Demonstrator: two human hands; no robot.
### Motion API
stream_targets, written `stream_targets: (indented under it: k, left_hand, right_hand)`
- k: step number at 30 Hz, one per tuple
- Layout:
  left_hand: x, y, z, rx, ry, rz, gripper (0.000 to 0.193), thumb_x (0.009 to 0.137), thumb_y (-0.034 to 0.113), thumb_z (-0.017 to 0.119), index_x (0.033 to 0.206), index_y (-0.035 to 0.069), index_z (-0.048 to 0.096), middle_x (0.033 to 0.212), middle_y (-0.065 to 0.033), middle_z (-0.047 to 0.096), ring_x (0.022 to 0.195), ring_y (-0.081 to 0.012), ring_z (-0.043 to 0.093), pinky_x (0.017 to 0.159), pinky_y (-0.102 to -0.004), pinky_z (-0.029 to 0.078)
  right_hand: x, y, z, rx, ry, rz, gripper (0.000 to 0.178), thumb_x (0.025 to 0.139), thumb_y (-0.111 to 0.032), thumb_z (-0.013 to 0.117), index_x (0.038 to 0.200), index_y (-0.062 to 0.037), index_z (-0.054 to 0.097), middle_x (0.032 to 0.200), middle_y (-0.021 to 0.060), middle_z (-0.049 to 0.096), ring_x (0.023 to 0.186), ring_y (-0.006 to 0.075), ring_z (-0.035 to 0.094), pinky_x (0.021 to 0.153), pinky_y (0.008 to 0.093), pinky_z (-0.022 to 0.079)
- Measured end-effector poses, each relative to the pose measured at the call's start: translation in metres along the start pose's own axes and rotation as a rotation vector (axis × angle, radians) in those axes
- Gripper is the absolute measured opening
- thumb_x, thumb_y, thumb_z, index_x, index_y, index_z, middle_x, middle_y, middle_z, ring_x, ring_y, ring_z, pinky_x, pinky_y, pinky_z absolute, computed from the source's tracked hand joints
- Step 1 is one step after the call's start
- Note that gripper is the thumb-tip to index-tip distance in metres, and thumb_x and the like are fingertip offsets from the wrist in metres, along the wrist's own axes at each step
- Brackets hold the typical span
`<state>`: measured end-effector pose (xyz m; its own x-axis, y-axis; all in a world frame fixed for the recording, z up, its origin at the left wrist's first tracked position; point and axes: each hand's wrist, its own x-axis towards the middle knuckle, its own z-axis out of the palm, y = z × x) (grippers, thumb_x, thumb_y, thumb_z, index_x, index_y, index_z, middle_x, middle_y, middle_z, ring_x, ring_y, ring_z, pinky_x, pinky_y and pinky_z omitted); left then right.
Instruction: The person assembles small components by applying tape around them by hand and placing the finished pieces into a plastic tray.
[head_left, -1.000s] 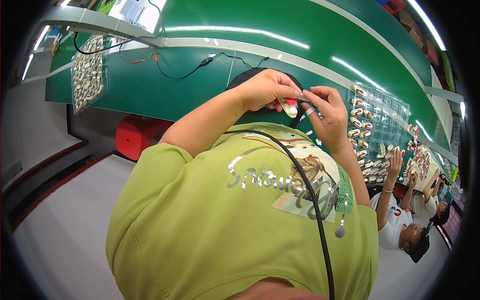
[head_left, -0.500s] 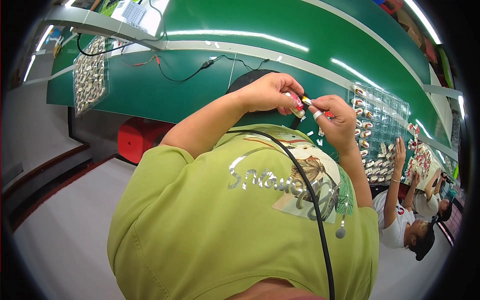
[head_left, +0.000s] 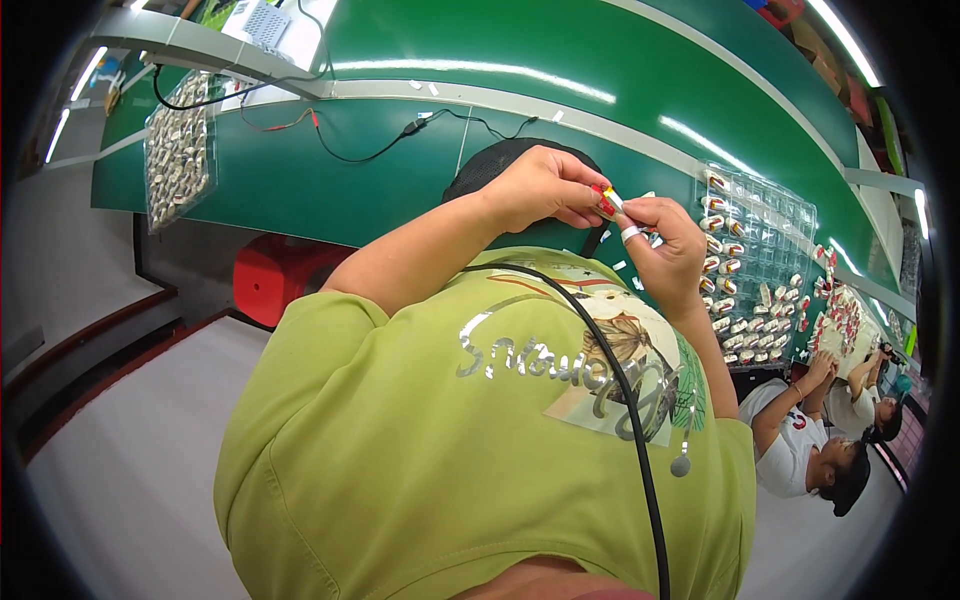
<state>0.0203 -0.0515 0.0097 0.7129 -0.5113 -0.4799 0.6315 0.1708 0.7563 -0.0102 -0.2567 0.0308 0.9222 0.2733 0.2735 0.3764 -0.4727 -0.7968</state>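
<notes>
Between two hands, left hand [head_left: 540, 190] and right hand [head_left: 665, 245], one small red-and-white part [head_left: 607, 200].

I see a dark green worktop [head_left: 330, 190] with a pale grey strip across the upper frame. At centre, my left hand [head_left: 540, 185] and right hand [head_left: 665, 245] pinch a small red and white part [head_left: 607, 200]. My shirt [head_left: 420, 450] is lime green with silver lettering. A red stool [head_left: 275, 285] sits at left. Clear trays [head_left: 760, 240] at right hold red and white pieces.
</notes>
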Motion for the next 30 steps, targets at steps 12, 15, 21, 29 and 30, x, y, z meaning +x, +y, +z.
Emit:
stream_targets:
  k: [12, 15, 21, 29, 30]
  left_hand:
    - [0.005, 0.003, -0.01, -0.088, -0.1, 0.046, 0.031, 0.082, 0.001, 0.063, 0.112, -0.005, 0.06, 0.099, -0.0158, 0.067, 0.084, -0.0204, 0.069, 0.077, -0.0279, 0.057]
    - [0.008, 0.003, -0.012, -0.11, -0.099, 0.051, 0.031, 0.082, 0.0, 0.063, 0.112, -0.006, 0.06, 0.099, -0.0161, 0.067, 0.085, -0.0212, 0.069, 0.078, -0.0284, 0.057]
    - [0.007, 0.006, -0.011, -0.124, -0.09, 0.064, 0.031, 0.081, -0.002, 0.062, 0.112, -0.007, 0.06, 0.099, -0.0168, 0.067, 0.086, -0.0222, 0.069, 0.079, -0.0291, 0.057]
    - [0.006, 0.005, -0.01, -0.151, -0.071, 0.081, 0.031, 0.08, -0.003, 0.063, 0.111, -0.007, 0.06, 0.098, -0.019, 0.067, 0.086, -0.0245, 0.069, 0.08, -0.0314, 0.057]
    - [0.006, 0.004, -0.01, -0.161, -0.073, 0.089, 0.03, 0.081, -0.002, 0.063, 0.11, -0.007, 0.061, 0.098, -0.0192, 0.067, 0.086, -0.0246, 0.069, 0.079, -0.0317, 0.057]
  right_hand:
    - [0.017, 0.009, 0.001, -0.163, -0.027, -0.342, 0.018, 0.068, 0.001, 0.071, 0.085, -0.0036, 0.067, 0.085, 0.009, 0.067, 0.074, 0.025, 0.064, 0.065, 0.0332, 0.05]
    - [0.023, 0.011, 0.0, -0.188, -0.037, -0.375, 0.019, 0.068, 0.001, 0.071, 0.085, -0.0034, 0.067, 0.085, 0.0088, 0.067, 0.074, 0.0248, 0.064, 0.065, 0.0335, 0.05]
    - [0.028, 0.009, -0.001, -0.228, -0.06, -0.428, 0.018, 0.069, 0.001, 0.071, 0.086, -0.0024, 0.066, 0.085, 0.0089, 0.067, 0.073, 0.0246, 0.064, 0.063, 0.0335, 0.051]
    - [0.03, 0.007, -0.002, -0.238, -0.066, -0.457, 0.018, 0.069, 0.001, 0.07, 0.087, -0.0017, 0.066, 0.085, 0.0094, 0.067, 0.072, 0.025, 0.063, 0.062, 0.0335, 0.051]
    - [0.03, 0.008, -0.002, -0.239, -0.07, -0.455, 0.019, 0.069, 0.001, 0.07, 0.087, -0.0016, 0.066, 0.086, 0.0094, 0.067, 0.072, 0.025, 0.063, 0.062, 0.0336, 0.05]
